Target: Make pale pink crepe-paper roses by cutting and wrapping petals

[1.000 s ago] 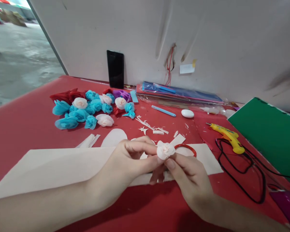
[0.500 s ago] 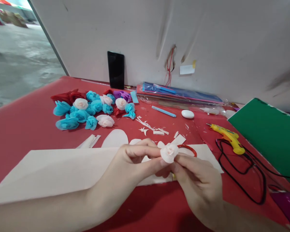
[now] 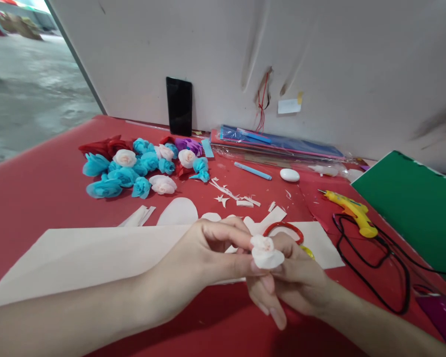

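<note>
A small white paper rose [image 3: 266, 252] is pinched between my two hands above the red table. My left hand [image 3: 215, 250] grips its left side with thumb and forefinger. From the right, the thumb and forefinger of my right hand [image 3: 297, 272] press on the flower, while its other fingers hang downward. Under the hands lies a long cream paper sheet [image 3: 107, 253]. Scissors with a red handle [image 3: 299, 232] are partly hidden behind my right hand. Cut cream paper petals [image 3: 178, 211] lie just beyond my left hand.
Blue, red, purple and pale paper flowers [image 3: 148, 161] are heaped at the back left. A phone [image 3: 179, 106] leans on the wall. On the right are a yellow glue gun [image 3: 351, 212] with a black cord, and a green board [image 3: 416, 203]. A blue pen [image 3: 252, 170] lies near paper scraps.
The rose has moved slightly down and right and tilted. My right hand has turned, its lower fingers now pointing down, and more of the scissors' handles shows.
</note>
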`<state>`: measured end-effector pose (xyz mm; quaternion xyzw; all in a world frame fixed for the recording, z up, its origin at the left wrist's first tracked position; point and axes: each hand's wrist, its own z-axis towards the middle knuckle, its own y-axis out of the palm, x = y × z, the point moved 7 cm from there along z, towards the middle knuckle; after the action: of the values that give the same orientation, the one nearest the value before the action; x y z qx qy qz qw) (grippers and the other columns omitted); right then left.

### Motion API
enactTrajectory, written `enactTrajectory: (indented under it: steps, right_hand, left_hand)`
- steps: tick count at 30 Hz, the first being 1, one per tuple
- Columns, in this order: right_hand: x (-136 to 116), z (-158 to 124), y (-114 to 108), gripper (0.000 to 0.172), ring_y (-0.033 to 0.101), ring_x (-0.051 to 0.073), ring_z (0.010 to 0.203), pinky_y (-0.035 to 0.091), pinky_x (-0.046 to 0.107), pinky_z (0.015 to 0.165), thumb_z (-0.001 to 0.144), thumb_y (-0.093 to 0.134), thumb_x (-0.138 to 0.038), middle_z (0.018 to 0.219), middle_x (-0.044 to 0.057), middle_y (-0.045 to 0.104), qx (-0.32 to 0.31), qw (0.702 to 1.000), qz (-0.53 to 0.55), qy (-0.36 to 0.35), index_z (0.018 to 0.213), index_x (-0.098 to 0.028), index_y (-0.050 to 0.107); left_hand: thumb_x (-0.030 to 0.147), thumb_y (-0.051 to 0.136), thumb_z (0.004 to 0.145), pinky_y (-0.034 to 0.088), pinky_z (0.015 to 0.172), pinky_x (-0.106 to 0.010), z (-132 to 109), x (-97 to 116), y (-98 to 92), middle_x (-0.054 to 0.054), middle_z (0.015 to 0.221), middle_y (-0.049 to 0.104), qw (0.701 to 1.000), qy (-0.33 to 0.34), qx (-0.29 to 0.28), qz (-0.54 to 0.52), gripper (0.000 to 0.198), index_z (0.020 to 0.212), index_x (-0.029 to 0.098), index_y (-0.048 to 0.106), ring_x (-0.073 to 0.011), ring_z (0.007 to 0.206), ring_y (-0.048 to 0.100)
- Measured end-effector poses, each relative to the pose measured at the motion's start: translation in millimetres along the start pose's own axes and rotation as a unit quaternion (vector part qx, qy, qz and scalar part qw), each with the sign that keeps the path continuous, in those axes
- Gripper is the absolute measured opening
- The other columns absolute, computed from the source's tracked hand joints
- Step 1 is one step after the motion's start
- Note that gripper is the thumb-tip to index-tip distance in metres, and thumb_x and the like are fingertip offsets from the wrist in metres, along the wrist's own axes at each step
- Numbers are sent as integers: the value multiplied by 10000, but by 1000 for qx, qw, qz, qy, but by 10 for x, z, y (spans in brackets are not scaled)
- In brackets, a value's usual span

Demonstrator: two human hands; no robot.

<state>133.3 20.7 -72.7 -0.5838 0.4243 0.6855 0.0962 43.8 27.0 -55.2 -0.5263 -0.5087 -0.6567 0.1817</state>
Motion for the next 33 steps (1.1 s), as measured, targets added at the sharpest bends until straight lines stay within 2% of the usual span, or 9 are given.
enactTrajectory:
  steps: [4,6,7,9,11,18,24,28,33]
  right_hand:
    - [-58,-27,33,390,575,105,443,489,220,542,876,682,-500,506,-12,594,0,1000,-20,-21,670,-169,686]
    - [-169,-51,59,321,618,114,545,511,227,636,911,667,-437,547,4,638,22,996,-65,-57,745,-174,745]
    - [-247,-66,72,308,614,118,565,511,226,639,932,645,-411,549,9,652,42,986,-133,-86,769,-180,764]
    - [-378,-89,143,282,604,130,562,512,230,613,936,646,-365,535,15,669,56,959,-242,-138,765,-189,785]
    - [-427,-88,193,290,619,138,577,518,240,622,947,634,-322,558,21,695,58,943,-291,-153,741,-198,796]
    - [-496,-97,204,279,622,125,581,489,222,572,967,598,-242,646,17,733,82,896,-387,-202,788,-225,811]
    - [-618,-191,263,220,533,113,490,446,212,465,873,634,-109,556,8,648,163,821,-474,-274,712,-186,763]
    - [-619,-225,217,207,529,109,486,463,204,462,812,669,-76,539,-9,623,225,802,-481,-274,672,-201,757]
    - [-599,-247,166,239,612,119,524,500,212,500,795,679,-54,646,-20,740,255,790,-478,-287,786,-260,799]
  left_hand:
    - [227,905,653,479,618,-196,-4,61,-45,46,676,579,999,34,26,28,123,626,261,790,-69,619,536]
    - [191,904,643,476,628,-209,-22,89,-57,45,661,588,997,52,35,41,138,624,262,787,-74,614,527]
    - [172,899,641,474,629,-215,-32,100,-59,46,653,589,996,61,39,46,148,616,259,781,-76,609,527]
    - [139,883,639,470,633,-230,-50,115,-60,47,646,590,995,73,46,54,167,591,240,758,-81,603,531]
    - [128,867,639,468,632,-245,-60,125,-57,44,636,591,994,79,51,59,179,570,216,728,-90,598,530]
    - [113,803,677,432,568,-231,-51,147,-27,44,586,580,993,81,45,66,217,552,177,637,-92,564,512]
    - [78,793,654,400,555,-174,-44,161,-42,50,633,558,994,85,54,45,206,570,166,627,-73,603,474]
    - [122,779,697,427,557,-164,-44,107,-52,56,643,544,996,64,53,23,224,599,163,582,-68,587,493]
    - [263,772,767,472,652,-191,-30,37,-65,47,666,548,996,53,66,23,290,633,169,533,-87,654,528]
